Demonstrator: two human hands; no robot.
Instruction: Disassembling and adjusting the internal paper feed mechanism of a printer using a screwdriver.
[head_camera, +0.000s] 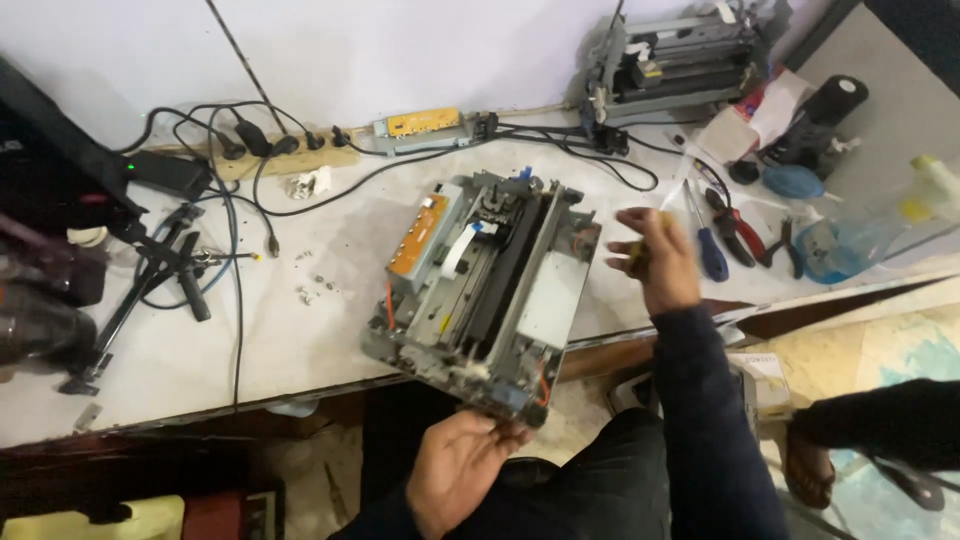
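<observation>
An opened printer chassis (485, 290) with grey metal frame, an orange circuit board and a white ribbon cable lies tilted on the white table (290, 330), overhanging its front edge. My left hand (455, 470) grips the chassis at its near corner from below. My right hand (655, 260) hovers just right of the chassis, blurred, closed around a small yellow-handled tool (640, 255) whose tip I cannot make out.
A second printer mechanism (680, 60) sits at the back right. Screwdrivers (705, 240), red-handled pliers (740, 230) and a spray bottle (870, 235) lie to the right. A power strip (280, 160) with cables runs along the back; loose screws (310, 290) lie left of the chassis. Another person's sandalled foot (810, 465) is at lower right.
</observation>
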